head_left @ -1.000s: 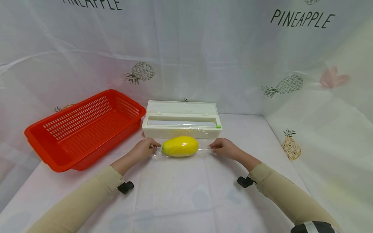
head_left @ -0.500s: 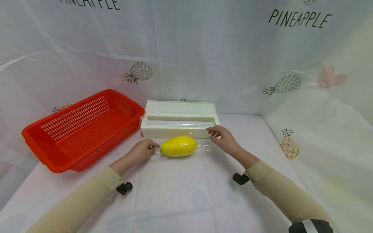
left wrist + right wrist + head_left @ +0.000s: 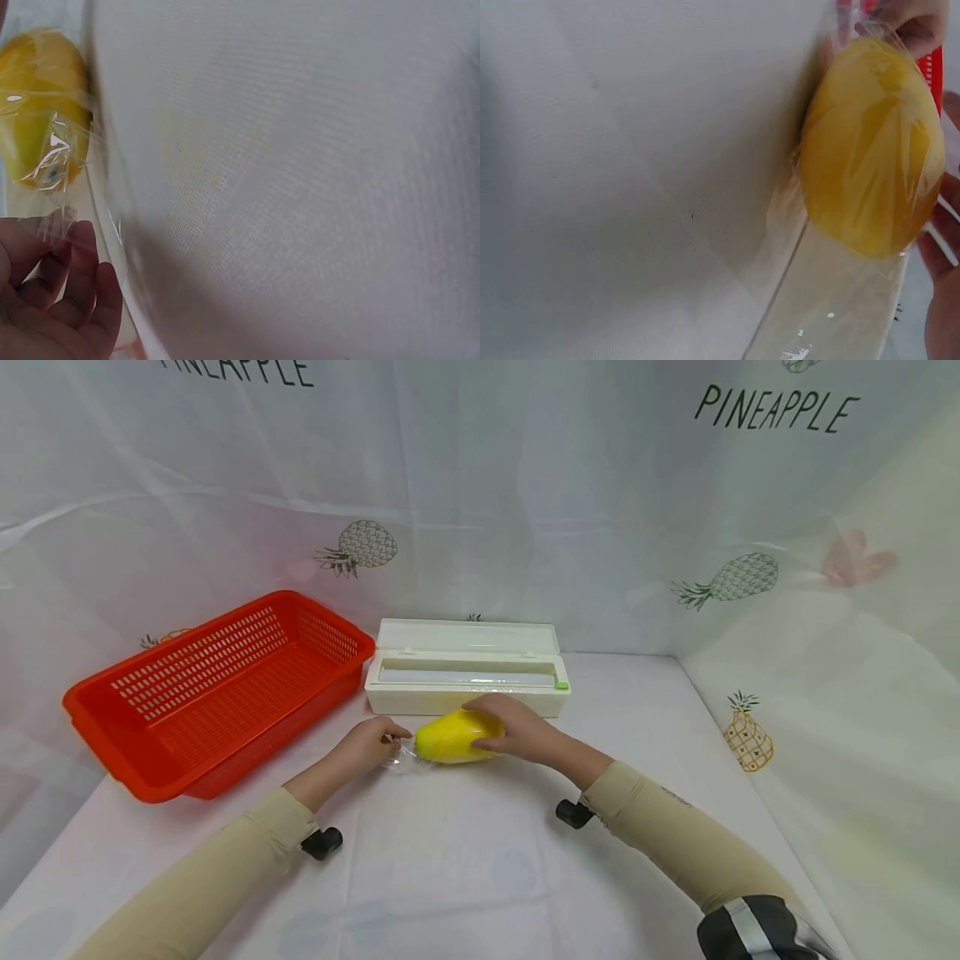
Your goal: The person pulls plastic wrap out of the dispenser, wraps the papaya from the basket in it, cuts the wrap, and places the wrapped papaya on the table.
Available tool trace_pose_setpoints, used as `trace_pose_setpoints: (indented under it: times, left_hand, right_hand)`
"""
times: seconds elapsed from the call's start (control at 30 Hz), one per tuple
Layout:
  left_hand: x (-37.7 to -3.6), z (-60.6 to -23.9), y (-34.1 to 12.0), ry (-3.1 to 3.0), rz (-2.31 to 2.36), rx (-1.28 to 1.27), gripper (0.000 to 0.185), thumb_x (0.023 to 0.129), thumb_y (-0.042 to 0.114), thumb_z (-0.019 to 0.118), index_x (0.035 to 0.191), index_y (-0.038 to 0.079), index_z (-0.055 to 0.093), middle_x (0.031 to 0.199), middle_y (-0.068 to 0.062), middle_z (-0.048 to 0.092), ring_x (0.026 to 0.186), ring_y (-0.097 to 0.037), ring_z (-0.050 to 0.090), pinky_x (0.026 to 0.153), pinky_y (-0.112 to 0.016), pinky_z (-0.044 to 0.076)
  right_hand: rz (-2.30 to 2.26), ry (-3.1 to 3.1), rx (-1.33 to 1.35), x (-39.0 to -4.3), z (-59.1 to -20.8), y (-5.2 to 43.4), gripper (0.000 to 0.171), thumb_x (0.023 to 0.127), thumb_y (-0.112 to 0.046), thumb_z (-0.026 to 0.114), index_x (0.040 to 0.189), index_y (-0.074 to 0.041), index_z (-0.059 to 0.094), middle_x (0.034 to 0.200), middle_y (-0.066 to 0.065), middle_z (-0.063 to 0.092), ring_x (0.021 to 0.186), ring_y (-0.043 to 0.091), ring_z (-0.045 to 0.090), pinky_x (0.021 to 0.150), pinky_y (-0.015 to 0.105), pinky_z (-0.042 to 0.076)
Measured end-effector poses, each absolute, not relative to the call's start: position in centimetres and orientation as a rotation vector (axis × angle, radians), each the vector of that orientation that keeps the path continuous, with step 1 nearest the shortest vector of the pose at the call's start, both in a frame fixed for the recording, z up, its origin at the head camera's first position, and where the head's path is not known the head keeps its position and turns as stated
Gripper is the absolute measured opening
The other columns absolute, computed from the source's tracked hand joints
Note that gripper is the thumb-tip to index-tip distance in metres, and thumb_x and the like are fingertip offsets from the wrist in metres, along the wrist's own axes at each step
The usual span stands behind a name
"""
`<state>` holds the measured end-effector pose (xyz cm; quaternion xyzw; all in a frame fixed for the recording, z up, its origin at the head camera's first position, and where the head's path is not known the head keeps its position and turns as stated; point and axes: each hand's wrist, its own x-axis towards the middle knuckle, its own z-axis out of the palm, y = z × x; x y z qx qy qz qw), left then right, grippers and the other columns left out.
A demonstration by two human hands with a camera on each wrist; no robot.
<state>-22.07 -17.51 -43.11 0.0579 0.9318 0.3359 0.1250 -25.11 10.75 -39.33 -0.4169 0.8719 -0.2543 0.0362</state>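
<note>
On table centre, just in front of white wrap box (image 3: pixel 467 678), yellow fruit (image 3: pixel 450 737) lain in clear film (image 3: pixel 401 761), R hand (image 3: pixel 516 727) cupped over its right end w/ fingers curled round it, L hand (image 3: pixel 369 743) beside left end, film tail pinched, red basket (image 3: pixel 217 689) to left.

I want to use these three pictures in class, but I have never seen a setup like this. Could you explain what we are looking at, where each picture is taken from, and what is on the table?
No machine here: a person wears three cameras. The wide picture comes from the head; the two close-ups come from cameras on each wrist.

On the cloth-covered table lie a red basket, a white cling-film dispenser with its lid open, and a yellow fruit wrapped in clear film.

The left hand pinches the bunched film at the fruit's left end. The right hand lies over the fruit's right end; its wrist camera shows the wrapped fruit close up, with fingertips beside it.
</note>
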Motion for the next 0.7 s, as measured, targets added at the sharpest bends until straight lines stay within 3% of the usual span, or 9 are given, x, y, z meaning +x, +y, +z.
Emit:
trace_pose_setpoints:
  times: [0.13,0.3,0.53,0.7]
  left_hand:
    - [-22.0,-43.0,-17.7,2.708,0.990,0.154,0.027,0.091,0.002,0.065,0.118,0.004,0.070,0.099,-0.006,0.062,0.093,-0.025,0.053,0.084,-0.038,0.051]
    - [-21.9,-43.1,-18.0,2.700,1.037,0.138,0.030,0.089,0.005,0.068,0.119,0.002,0.068,0.102,-0.009,0.064,0.093,-0.027,0.055,0.083,-0.038,0.052]
    - [-21.4,-42.4,-18.4,2.752,1.153,0.117,0.038,0.088,0.015,0.071,0.124,0.005,0.063,0.121,-0.011,0.060,0.107,-0.031,0.055,0.090,-0.045,0.051]
    - [-21.1,-41.2,-17.1,2.896,1.201,0.290,0.033,0.091,0.014,0.068,0.124,0.009,0.064,0.127,-0.010,0.058,0.113,-0.031,0.053,0.094,-0.049,0.047]
  right_hand:
    - [-0.752,2.659,-1.210,-25.9,-40.1,10.1,0.067,0.081,-0.024,0.082,0.137,-0.005,0.051,0.136,0.008,0.053,0.127,0.026,0.046,0.109,0.040,0.034]
    - [-0.775,2.642,-1.107,-26.2,-40.4,10.2,0.068,0.080,-0.025,0.083,0.137,-0.006,0.051,0.138,0.008,0.052,0.126,0.025,0.046,0.108,0.040,0.035]
    - [-0.759,2.645,-1.037,-26.4,-40.8,10.5,0.068,0.080,-0.027,0.082,0.138,-0.009,0.052,0.141,0.006,0.050,0.130,0.025,0.044,0.110,0.039,0.033]
    - [-0.773,2.637,-1.012,-26.4,-40.8,10.5,0.068,0.080,-0.027,0.083,0.138,-0.009,0.052,0.141,0.007,0.049,0.130,0.025,0.043,0.110,0.039,0.033]
